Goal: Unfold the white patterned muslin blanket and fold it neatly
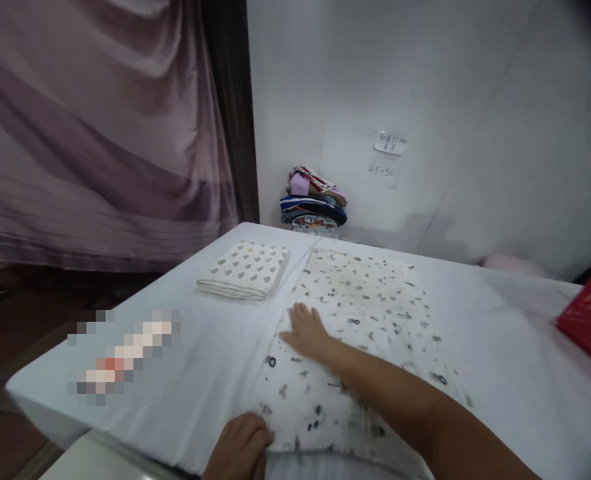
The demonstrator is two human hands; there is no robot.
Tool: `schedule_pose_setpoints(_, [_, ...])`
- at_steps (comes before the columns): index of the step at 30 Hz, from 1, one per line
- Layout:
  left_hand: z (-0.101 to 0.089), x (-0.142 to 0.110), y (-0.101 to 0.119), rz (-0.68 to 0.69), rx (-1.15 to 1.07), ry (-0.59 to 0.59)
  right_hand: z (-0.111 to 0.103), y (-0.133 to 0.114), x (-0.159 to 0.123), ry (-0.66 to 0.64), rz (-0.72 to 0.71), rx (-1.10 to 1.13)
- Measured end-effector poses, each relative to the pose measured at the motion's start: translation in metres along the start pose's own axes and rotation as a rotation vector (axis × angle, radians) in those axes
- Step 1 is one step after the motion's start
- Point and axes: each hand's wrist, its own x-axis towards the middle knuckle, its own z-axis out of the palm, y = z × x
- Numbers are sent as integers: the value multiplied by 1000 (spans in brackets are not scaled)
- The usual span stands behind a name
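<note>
A white cloth (pixel 375 320) printed with small grey and tan motifs lies spread on the white-covered table. My right hand (pixel 305 331) rests flat on its left part, fingers spread. At the near left corner of the cloth, my left hand (pixel 240 447) has its fingers curled over the edge, closed on it. The fingertips and thumb of that hand are partly hidden. To the left of the spread cloth, apart from it, lies a folded white cloth (pixel 248 267) with grey leaf-like prints.
The table (pixel 200 347) bears a pixelated item (pixel 125 353) at the left. Folded textiles (pixel 313 200) are stacked beyond the far edge. A red basket-like object (pixel 590 317) stands at the right. A pinkish curtain (pixel 100 133) hangs at the left. Handwritten papers (pixel 390 143) are on the wall.
</note>
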Motion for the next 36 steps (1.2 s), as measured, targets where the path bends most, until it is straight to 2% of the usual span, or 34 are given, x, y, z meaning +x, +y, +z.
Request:
schedule_pose_setpoints(3, [-5, 5, 5, 16, 23, 15, 18, -11, -56, -1, -129, 19])
schedule_pose_setpoints(6, [-8, 8, 6, 35, 53, 26, 23, -7, -113, -12, -161, 20])
schedule_pose_setpoints(10, [-8, 10, 4, 25, 88, 18, 18, 8, -186, -53, -120, 15])
schedule_pose_setpoints(14, [-8, 11, 3, -7, 91, -14, 21, 32, -260, -34, -70, -28])
schedule_pose_setpoints(17, [-7, 11, 1, -19, 96, -45, 30, 57, -311, 24, 3, -83])
schedule_pose_setpoints(21, [-5, 12, -2, -9, 111, -80, 40, 93, -365, 165, 180, -135])
schedule_pose_setpoints(26, [-4, 13, -4, -6, 128, -97, 45, 116, -399, 275, 279, -134])
schedule_pose_setpoints(28, [-4, 13, -5, -1, 123, -109, 44, 123, -404, 377, 295, -57])
schedule_pose_setpoints(32, [-4, 16, -7, -2, 121, -145, 34, 138, -405, 645, 542, 273])
schedule_pose_setpoints(34, [-5, 18, -7, -2, 126, -163, 27, 144, -402, 695, 679, 504])
schedule_pose_setpoints(36, [-6, 19, -8, 8, 128, -179, 20, 145, -398, 668, 764, 720])
